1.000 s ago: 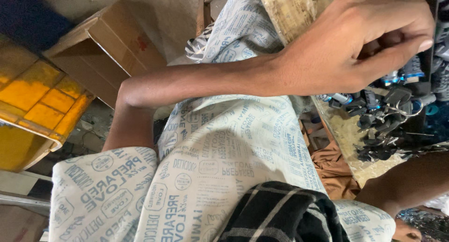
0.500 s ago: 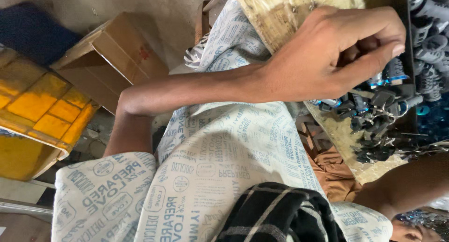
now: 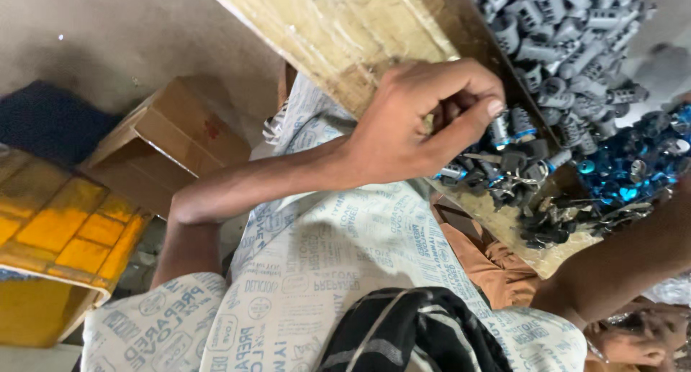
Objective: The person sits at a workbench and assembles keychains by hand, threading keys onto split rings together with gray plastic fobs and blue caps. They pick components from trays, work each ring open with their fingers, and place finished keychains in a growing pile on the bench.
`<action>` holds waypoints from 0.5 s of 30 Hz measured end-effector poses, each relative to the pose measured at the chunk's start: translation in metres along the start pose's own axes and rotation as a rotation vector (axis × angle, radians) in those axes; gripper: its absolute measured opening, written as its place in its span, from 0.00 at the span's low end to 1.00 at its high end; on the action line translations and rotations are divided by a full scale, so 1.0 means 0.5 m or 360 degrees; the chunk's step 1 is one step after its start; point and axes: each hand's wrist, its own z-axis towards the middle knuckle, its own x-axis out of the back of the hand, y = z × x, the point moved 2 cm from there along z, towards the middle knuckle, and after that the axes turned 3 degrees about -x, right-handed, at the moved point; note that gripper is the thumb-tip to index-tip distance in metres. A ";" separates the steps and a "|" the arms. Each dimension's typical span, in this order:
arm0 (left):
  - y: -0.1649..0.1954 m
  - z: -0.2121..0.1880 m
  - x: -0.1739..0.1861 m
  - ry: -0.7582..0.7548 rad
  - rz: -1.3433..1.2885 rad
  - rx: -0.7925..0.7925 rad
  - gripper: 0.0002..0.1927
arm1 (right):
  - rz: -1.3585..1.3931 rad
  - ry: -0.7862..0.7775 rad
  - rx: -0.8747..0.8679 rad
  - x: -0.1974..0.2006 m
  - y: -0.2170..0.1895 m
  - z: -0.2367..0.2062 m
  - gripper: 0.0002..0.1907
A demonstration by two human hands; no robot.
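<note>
Head view: left hand (image 3: 414, 127) curled, fingers (image 3: 461, 77) pinched together over small grey cylindrical parts (image 3: 504, 131) on wooden board (image 3: 360, 34). Right hand (image 3: 637, 339) low, closure cannot tell (partly hidden). Risk: loose pinch could drop part into heap beyond fingertips. Versus earlier: hand moved left, curl tighter.
</note>
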 end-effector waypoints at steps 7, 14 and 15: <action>0.041 0.015 -0.004 -0.0099 -0.0122 0.0230 0.02 | 0.1131 0.0190 -0.0127 0.026 -0.024 -0.152 0.07; 0.084 0.018 -0.044 -0.0352 -0.0462 0.0564 0.02 | 0.2728 -0.0071 -0.0089 -0.062 -0.074 -0.198 0.07; 0.089 0.018 -0.052 -0.0378 -0.0469 0.0551 0.02 | 0.2961 -0.0107 -0.0136 -0.085 -0.079 -0.206 0.07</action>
